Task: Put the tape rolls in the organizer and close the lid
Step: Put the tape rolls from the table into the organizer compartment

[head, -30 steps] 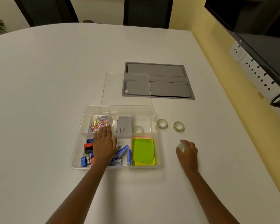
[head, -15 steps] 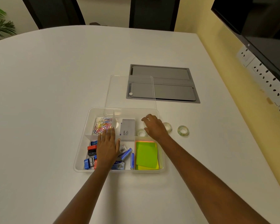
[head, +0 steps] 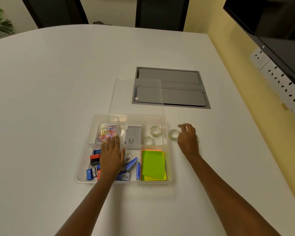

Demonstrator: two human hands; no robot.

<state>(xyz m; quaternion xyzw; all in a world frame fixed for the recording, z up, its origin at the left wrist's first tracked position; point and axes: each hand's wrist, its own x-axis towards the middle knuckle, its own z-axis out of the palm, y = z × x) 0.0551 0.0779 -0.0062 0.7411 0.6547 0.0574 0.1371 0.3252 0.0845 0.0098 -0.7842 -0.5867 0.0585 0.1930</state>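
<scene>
A clear plastic organizer (head: 85, 150) lies on the white table, its clear lid (head: 136, 92) flat behind it. Two clear tape rolls (head: 155, 130) (head: 148, 140) lie in its back right compartment. A third tape roll (head: 173, 135) sits on the table just right of the organizer. A fourth roll (head: 197, 138) is mostly hidden under my right hand (head: 188, 142), which hovers over the table with its fingers spread and holds nothing. My left hand (head: 111, 157) lies flat, palm down, on the small items in the organizer's front left compartment.
The organizer also holds coloured paper clips (head: 106, 132), a grey box (head: 133, 137), sharpeners, staple boxes and green sticky notes (head: 153, 163). A grey cable hatch (head: 170, 87) is set into the table behind. A wall with sockets (head: 279, 79) and a dark screen runs along the right.
My right hand carried a tape roll from the table into the back right compartment, let it go, and has moved right, out over the rolls on the table. My left hand has stayed put.
</scene>
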